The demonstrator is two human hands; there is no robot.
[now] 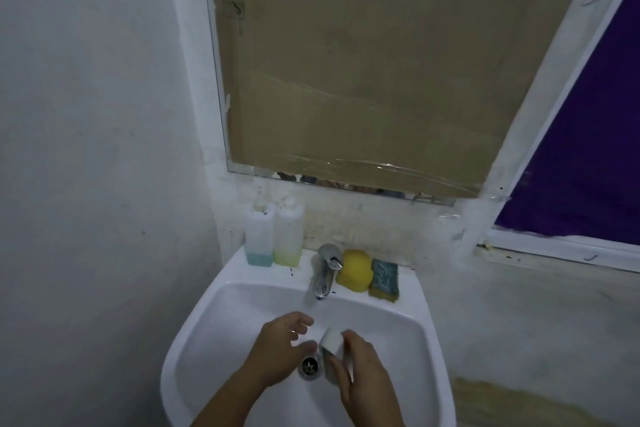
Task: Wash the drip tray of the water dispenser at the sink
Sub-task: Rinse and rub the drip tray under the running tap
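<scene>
Over the white sink (408,317), my right hand (363,374) grips a small white and grey drip tray (330,343), held on edge just right of the drain (309,367). My left hand (280,345) hovers beside the tray with fingers spread and holds nothing. Both hands sit below the chrome tap (325,270); I cannot tell whether water is running. Part of the tray is hidden behind my right fingers.
On the sink's back ledge stand two clear soap bottles (273,236), one with blue liquid and one with green. A yellow sponge (354,270) and a green scouring pad (384,277) lie right of the tap. A cardboard-covered mirror (381,62) hangs above.
</scene>
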